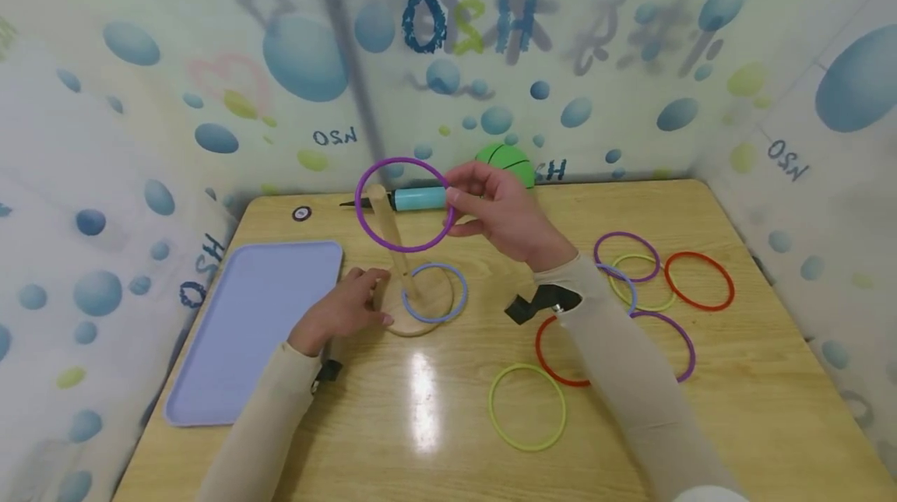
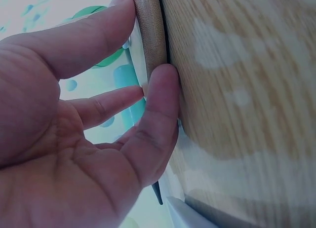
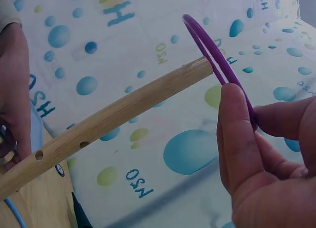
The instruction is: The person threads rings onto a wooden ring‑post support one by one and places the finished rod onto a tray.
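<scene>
Fingers of the right hand (image 1: 501,214) pinch a thin purple plastic ring (image 1: 404,205) at its right side and hold it upright in the air, with the top of the pale wooden peg (image 1: 391,241) seen through its opening. The right wrist view shows thumb and fingertips (image 3: 239,134) closed on the ring (image 3: 212,48), which touches the tip of the peg (image 3: 106,122). The peg rises from a round wooden base (image 1: 420,315) that stands near the middle of the tabletop (image 1: 434,424), towards its far edge. A light blue plastic ring (image 1: 434,293) already lies on the base around the peg's foot.

The left hand (image 1: 343,307) rests on the tabletop against the left side of the base; in the left wrist view its relaxed, nearly straight fingers (image 2: 158,104) press the rim of the base (image 2: 150,35) without curling round it.

A lavender rectangular tray (image 1: 245,331) lies along the left edge of the tabletop. Loose plastic rings are scattered over the right half: a yellow-green ring (image 1: 527,407) near the front edge, a red ring (image 1: 698,280) towards the right edge, and purple, yellow-green, blue and red ones between, partly under the right sleeve. By the far edge lie a teal-handled pump (image 1: 413,198) and a green ball (image 1: 506,161).
</scene>
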A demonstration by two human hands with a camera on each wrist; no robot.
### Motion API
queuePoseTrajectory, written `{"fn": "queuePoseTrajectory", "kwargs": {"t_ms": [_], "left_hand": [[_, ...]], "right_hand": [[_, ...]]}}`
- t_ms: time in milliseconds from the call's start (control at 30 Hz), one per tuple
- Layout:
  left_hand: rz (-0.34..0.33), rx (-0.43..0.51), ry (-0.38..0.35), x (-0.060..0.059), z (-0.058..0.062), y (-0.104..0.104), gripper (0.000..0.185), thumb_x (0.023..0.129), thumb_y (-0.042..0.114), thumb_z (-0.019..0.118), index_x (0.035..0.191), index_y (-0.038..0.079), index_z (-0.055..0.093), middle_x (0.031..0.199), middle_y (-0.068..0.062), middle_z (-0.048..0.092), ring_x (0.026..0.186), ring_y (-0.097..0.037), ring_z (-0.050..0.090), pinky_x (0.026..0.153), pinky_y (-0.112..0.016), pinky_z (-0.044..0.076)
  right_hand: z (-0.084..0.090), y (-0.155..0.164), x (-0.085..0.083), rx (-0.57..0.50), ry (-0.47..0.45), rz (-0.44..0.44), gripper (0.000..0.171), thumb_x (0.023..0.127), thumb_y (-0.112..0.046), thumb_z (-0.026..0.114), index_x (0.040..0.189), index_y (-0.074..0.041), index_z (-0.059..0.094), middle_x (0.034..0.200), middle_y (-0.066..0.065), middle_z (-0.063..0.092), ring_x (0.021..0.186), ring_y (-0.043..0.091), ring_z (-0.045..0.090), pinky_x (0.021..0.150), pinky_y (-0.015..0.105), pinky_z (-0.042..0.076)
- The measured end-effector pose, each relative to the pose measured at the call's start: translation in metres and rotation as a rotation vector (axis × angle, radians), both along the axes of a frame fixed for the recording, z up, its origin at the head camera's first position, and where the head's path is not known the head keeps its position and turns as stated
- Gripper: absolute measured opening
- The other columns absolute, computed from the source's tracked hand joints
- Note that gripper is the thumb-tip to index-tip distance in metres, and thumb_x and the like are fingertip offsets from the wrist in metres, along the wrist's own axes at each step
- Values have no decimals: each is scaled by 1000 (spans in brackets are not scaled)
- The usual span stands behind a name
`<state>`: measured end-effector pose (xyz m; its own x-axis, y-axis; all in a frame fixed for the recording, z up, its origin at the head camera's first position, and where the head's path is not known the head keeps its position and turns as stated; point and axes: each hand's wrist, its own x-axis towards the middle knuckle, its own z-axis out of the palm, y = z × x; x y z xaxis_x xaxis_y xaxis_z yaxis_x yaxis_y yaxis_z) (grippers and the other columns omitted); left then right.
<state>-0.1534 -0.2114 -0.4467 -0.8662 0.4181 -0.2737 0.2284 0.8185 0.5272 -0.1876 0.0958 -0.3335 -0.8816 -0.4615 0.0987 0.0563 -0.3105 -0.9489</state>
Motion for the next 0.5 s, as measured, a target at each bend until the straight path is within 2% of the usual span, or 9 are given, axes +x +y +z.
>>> {"fn": "queuePoseTrajectory", "kwargs": {"t_ms": [133,500], "left_hand": [[-8,-9,13,-1,0,1,76,93,25,83,154,2,46,125,-23,55,104,-28,58,92,-49,51],[-6,-2,-3,-3,-1,0,75,92,24,83,154,1,46,125,-24,54,103,-28,58,92,-48,51]], "right_hand": [[-11,-3,-3,-30,-50,0,17,106,3,55,118,-4,64,92,5,67,81,17,73,73,33,64],[-46,2,-6,119,-163,-28,16,107,-3,58,122,-4,62,98,8,67,84,17,71,75,33,64]]}}
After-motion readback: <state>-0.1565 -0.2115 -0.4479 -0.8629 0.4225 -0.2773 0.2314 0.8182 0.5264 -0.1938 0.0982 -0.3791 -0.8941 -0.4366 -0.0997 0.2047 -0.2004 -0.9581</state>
